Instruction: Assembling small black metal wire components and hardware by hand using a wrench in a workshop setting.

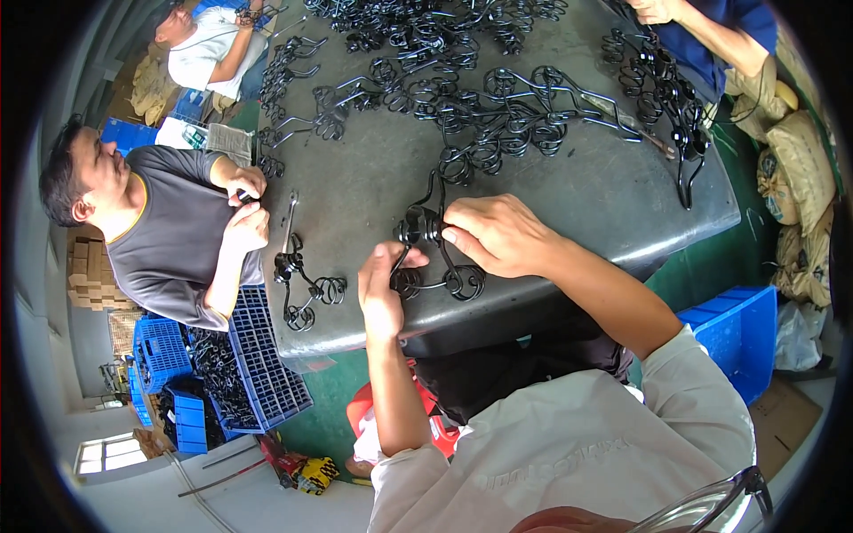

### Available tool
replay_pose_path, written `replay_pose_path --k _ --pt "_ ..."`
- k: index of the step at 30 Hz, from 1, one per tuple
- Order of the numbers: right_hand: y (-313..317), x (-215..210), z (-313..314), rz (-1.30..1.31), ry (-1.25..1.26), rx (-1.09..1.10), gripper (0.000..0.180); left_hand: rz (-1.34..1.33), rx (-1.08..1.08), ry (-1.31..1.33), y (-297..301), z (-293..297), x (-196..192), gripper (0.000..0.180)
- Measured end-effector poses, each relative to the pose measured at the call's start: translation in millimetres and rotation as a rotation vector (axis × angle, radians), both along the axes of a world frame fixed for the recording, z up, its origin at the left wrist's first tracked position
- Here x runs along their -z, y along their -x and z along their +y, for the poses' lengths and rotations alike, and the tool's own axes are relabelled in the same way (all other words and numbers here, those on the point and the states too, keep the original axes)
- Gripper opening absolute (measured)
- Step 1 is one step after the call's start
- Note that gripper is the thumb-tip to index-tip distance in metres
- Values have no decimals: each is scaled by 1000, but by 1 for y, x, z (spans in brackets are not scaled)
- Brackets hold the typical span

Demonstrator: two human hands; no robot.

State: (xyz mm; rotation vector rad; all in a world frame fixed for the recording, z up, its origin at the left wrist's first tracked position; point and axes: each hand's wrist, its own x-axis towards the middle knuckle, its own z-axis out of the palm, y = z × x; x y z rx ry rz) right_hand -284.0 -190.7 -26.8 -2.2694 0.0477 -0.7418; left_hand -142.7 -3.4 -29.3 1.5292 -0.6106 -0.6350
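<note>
A black curled wire piece (pixel 425 233) with scroll loops lies on the grey metal table (pixel 569 191) near its front edge. My left hand (pixel 382 289) grips its lower left loop. My right hand (pixel 498 235) pinches the dark coil at its top. A second scrolled wire piece (pixel 306 289) lies to the left of my hands. A large tangle of similar black wire pieces (pixel 480 98) covers the far half of the table.
A person in a grey shirt (pixel 169 231) sits at the table's left side, hands (pixel 244 209) together at the edge. Another person (pixel 209 44) sits far left, a third (pixel 711 27) at top right. Blue crates (pixel 258 364) with wire parts stand lower left; sacks (pixel 800 178) on the right.
</note>
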Motion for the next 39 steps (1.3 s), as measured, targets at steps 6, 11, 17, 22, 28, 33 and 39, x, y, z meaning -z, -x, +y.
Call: replay_pose_path --k 6,11,17,22,28,33,39 --pt "-1 -2 0 38 26 14 19 281 152 -14 -26 -6 -20 38" --pt "0 2 -1 -16 39 5 16 257 276 -59 -45 -9 -1 31" --pt "-2 3 1 50 10 12 18 239 273 -19 -42 -6 0 26" --pt "-9 3 5 107 -105 53 23 241 165 -25 -33 -8 -5 17" --pt "-14 3 5 181 -213 65 26 160 167 17 -27 -7 -1 16" --pt "-16 8 6 208 -296 113 38 199 48 42 -23 -11 5 15" --pt "-16 6 7 154 -283 230 47 82 103 -47 -19 -6 -10 48"
